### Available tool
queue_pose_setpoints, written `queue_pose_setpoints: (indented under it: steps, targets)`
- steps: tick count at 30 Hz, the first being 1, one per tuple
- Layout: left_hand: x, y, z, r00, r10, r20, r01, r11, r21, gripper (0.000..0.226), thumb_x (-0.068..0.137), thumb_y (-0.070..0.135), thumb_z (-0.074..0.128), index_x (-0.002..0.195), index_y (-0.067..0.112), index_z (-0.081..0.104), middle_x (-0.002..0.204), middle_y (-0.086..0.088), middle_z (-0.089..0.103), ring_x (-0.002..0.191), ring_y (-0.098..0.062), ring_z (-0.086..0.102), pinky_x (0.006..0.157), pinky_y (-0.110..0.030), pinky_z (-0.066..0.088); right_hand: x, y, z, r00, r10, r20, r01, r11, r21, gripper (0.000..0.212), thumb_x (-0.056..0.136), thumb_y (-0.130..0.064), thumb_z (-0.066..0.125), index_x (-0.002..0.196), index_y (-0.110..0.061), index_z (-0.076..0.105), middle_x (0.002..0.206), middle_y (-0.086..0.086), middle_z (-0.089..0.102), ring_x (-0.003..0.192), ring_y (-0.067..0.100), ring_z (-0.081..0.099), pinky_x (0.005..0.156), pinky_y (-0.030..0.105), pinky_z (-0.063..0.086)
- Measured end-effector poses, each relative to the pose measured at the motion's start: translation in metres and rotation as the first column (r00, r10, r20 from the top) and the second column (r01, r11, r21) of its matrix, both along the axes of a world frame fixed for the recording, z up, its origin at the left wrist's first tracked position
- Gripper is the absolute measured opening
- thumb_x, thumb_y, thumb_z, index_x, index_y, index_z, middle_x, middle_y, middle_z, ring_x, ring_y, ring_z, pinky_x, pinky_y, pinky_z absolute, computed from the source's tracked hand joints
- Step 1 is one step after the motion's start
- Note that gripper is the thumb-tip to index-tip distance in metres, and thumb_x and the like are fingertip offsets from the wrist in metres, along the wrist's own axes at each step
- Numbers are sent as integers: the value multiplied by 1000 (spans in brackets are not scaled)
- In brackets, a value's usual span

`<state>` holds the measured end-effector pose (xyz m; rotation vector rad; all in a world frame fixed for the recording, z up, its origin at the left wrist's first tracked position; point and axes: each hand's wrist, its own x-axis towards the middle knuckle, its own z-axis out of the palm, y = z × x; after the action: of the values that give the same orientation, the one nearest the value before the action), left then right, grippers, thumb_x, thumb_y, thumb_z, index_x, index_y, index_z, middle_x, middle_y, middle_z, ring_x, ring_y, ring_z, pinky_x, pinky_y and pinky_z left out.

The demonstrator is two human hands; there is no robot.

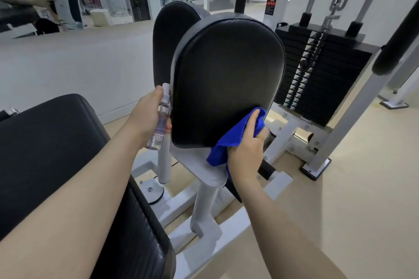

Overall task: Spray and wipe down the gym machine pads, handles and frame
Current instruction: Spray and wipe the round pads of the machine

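At the lower right edge of the black upright pad [229, 79], my right hand [247, 149] bunches a blue cloth [235, 136] and presses it against the vinyl. My left hand [147, 113] wraps around a clear spray bottle [161, 120], held upright just beside the pad's left edge, with my thumb near its white nozzle. Below the pad I see the white frame [204, 190]. Behind it stands the black weight stack [317, 75], and a black seat cushion [52, 142] lies under my left forearm.
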<state>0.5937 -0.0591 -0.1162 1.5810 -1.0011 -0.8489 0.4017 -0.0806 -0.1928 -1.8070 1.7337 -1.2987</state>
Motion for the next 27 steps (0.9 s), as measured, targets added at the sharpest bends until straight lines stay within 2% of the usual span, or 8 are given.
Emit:
queue_pose_setpoints:
  steps: [3,6,7,10,12,15,20,27]
  targets:
    - [-8,4,5,1000,-3,1,3,1000,14,46,98,50,25,100,12,50,65,-12,53,53,-21,52,50,-28,44,15,8,-2,999,-48,-13,48,999,-23,68,95,-12,44,150,-21,4,134,17,31,81,15,41,76,27,42]
    - [-17,3,14,999,-2,-32,3,1000,7,43,99,44,28,87,13,55,62,-9,54,50,-18,53,48,-26,46,34,18,-5,949,134,-284,-197,958,-207,36,95,-32,45,130,-28,44,103,-8,51,80,21,54,68,24,43]
    - [-18,0,16,999,-1,-44,1,1000,-2,42,99,42,30,80,14,56,61,-7,55,51,-18,53,50,-26,45,41,22,-2,887,199,-415,-329,905,-269,31,92,-33,46,123,-26,48,98,-6,53,81,23,56,67,27,44]
    - [-17,-9,23,999,-24,-36,24,999,21,43,98,41,35,74,15,60,62,-2,62,57,-15,58,59,-28,45,50,13,-5,651,85,-755,-578,700,-420,63,79,-24,60,135,-13,33,107,12,41,75,26,49,60,32,39]
    - [-13,-12,23,994,-60,-89,65,996,56,45,97,43,36,70,14,58,53,-3,60,46,-14,56,52,-26,44,33,-1,-1,641,1,-768,-559,685,-466,58,81,-25,58,133,-14,35,105,11,39,70,26,49,57,32,35]
    - [-8,-16,17,997,-78,-29,80,993,86,46,96,49,32,75,17,57,64,-8,59,51,-17,56,53,-27,45,-13,-12,11,751,-109,-652,-386,728,-566,43,89,-16,47,131,-20,39,100,14,54,70,29,56,59,34,44]
    - [-10,-16,12,997,-77,-6,77,996,54,45,97,48,29,77,18,55,68,-9,58,56,-19,54,56,-29,46,-4,0,16,952,-116,-285,-18,903,-428,40,90,-10,46,130,-16,46,100,-4,58,84,28,54,72,24,46]
    - [-7,-15,16,999,-54,0,54,995,81,45,96,50,32,80,14,55,65,-10,57,54,-19,54,54,-29,45,-13,-18,26,711,-160,-685,-390,721,-573,40,90,-11,43,129,-17,48,103,12,48,70,28,54,63,37,39]
